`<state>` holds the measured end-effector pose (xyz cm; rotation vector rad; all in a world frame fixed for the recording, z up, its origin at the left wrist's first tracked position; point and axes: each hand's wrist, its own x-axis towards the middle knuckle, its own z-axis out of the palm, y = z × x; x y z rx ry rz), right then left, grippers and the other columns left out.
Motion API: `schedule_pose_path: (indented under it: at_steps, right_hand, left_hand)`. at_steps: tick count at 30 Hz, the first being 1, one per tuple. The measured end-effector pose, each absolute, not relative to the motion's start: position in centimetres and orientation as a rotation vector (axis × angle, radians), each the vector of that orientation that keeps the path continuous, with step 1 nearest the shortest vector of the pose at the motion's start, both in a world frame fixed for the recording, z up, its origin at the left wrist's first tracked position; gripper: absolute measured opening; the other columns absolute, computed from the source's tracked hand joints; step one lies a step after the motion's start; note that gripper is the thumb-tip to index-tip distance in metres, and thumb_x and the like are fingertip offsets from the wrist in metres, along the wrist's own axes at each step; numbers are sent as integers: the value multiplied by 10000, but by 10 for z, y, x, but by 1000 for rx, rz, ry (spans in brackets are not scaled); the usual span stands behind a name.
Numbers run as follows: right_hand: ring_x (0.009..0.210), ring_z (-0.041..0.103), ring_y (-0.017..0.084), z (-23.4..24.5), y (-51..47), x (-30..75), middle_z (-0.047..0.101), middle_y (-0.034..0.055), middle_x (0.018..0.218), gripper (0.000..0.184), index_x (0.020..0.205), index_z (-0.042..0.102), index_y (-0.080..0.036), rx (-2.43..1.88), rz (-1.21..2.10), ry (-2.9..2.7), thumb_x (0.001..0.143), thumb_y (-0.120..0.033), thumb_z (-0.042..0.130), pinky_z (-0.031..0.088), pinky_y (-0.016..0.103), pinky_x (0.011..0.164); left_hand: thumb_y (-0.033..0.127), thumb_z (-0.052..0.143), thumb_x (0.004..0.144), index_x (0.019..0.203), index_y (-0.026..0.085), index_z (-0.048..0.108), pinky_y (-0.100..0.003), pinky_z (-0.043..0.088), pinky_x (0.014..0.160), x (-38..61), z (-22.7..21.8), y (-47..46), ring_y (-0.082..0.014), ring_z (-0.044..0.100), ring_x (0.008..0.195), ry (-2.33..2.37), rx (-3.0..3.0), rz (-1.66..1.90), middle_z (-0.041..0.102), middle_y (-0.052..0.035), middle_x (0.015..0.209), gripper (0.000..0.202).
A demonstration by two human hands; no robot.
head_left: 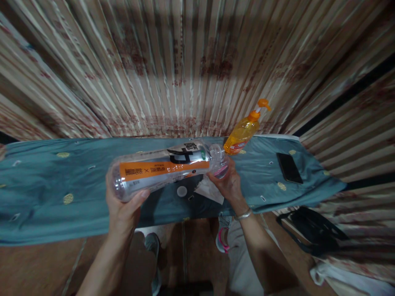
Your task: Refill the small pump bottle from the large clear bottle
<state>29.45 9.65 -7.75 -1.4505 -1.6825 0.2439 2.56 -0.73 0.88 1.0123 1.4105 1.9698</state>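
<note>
A large clear plastic bottle [163,166] with an orange and silver label lies nearly level in the air above the cloth, its mouth end to the right. My left hand [125,205] is wrapped round its base, thumb along the near side. At the mouth end, my right hand [228,183] grips a small clear container [220,166] with a pink tint low in it. Bottle mouth and container overlap in view, so I cannot tell whether they touch. Below the bottle, a white round cap [182,191] and a white tissue [210,190] lie on the cloth.
A teal patterned cloth [37,197] covers the narrow table. An orange pump bottle [242,133] stands at the back, just beyond my right hand. A black phone [289,167] lies to the right. Pleated curtains [191,74] hang behind; a black bag [314,230] sits lower right.
</note>
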Motion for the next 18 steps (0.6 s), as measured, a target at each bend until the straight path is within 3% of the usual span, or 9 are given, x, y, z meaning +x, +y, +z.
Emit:
schedule_pose_path:
  at_steps: [7,18]
  right_hand:
    - [1139,756,359,-76,95,294,718,212,1304,852,1434,472,-144,-1472,272,-1682,748,-474,855,653,509,948]
    - [1180,747,360,-74,95,294,711,212,1335,849,1442,466,-139,-1469,291,-1673,741,-433,843,642,510,974]
  left_hand:
    - [455,1024,433,1261,219,671,-591,470,1158,27,11,-5,-398,616,1285,1365,949,2008,653,-126,1349,930]
    - [504,994,534,1291,286,661,-646,436,1190,28,12,-9,-410,599,1334,1374,989,1969,625,-107,1419,855]
